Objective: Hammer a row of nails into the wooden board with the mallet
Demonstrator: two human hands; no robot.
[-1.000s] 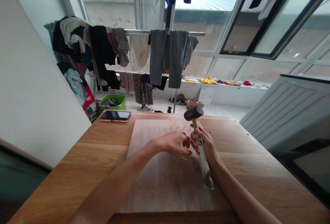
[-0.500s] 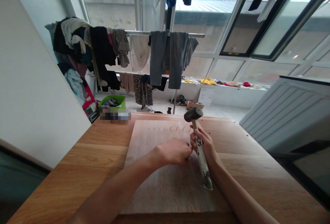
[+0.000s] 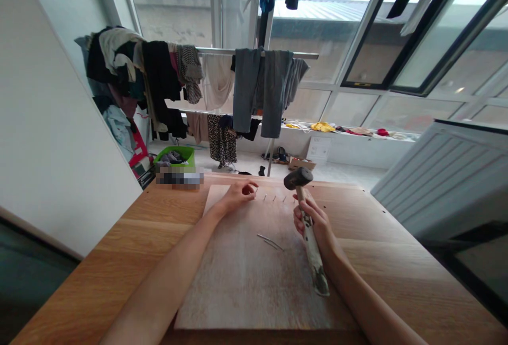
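My right hand (image 3: 315, 220) is wrapped around the pale, worn handle of a hammer (image 3: 298, 178), its dark head up and tilted above the wooden board (image 3: 234, 287). At the board's far side, my left hand (image 3: 241, 196) pinches a thin nail (image 3: 256, 191) at its fingertips, close to the surface. Several nails (image 3: 274, 198) stand in a row to the right of those fingers, the last partly hidden by my right hand. Loose nails (image 3: 270, 241) lie across the middle of the board.
The board rests on a wooden table (image 3: 130, 244). Beyond it are a drying rack (image 3: 309, 55) hung with clothes, a green basin (image 3: 186, 155) and a cardboard box (image 3: 301, 163). A white panel (image 3: 51, 123) stands at left, a ribbed white one (image 3: 432, 165) at right.
My left hand has moved from the board's middle to the far left with a nail, uncovering the loose nails. My right hand and the hammer have barely moved.
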